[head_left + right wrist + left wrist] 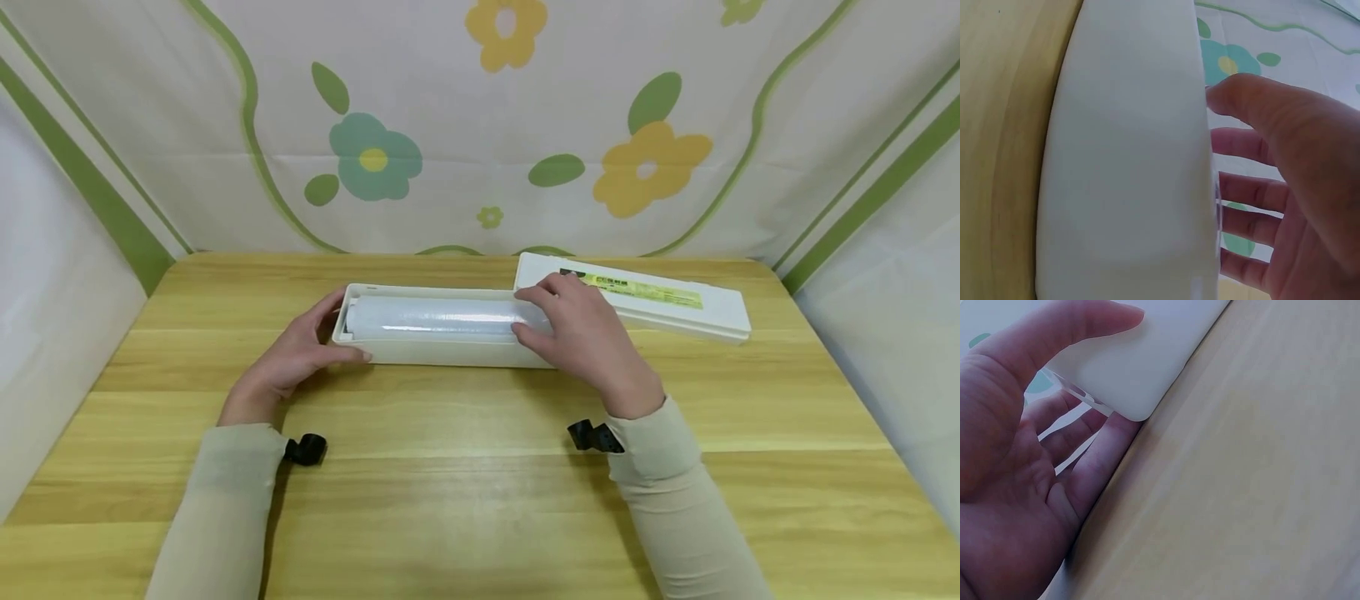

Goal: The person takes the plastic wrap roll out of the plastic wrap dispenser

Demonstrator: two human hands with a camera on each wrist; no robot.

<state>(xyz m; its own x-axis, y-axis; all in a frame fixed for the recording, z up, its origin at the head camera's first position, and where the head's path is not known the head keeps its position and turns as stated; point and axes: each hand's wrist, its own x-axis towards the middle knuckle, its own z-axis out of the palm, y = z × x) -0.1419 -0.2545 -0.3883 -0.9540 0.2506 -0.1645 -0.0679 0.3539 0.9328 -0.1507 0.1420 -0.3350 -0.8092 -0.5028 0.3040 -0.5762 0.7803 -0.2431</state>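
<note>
A long white box (450, 354) stands on the table with its top off, and a roll of cling film (427, 317) lies lengthwise inside it. My left hand (296, 346) grips the box's left end, thumb along the front wall and fingers round the back. In the left wrist view, that thumb (1097, 319) presses the smooth wall near the corner. Over the right part of the box, my right hand (581, 329) holds the roll between thumb and fingers, hiding the roll's right end. The right wrist view shows the right thumb (1241, 97) at the box's front rim.
A white lid (720, 312) with a yellow-green label lies slantwise behind and right of the box, partly covered by the right hand. The wooden table (450, 500) meets a flower-patterned cloth (450, 100) at the back. Black wrist cameras (306, 450) sit by both sleeves.
</note>
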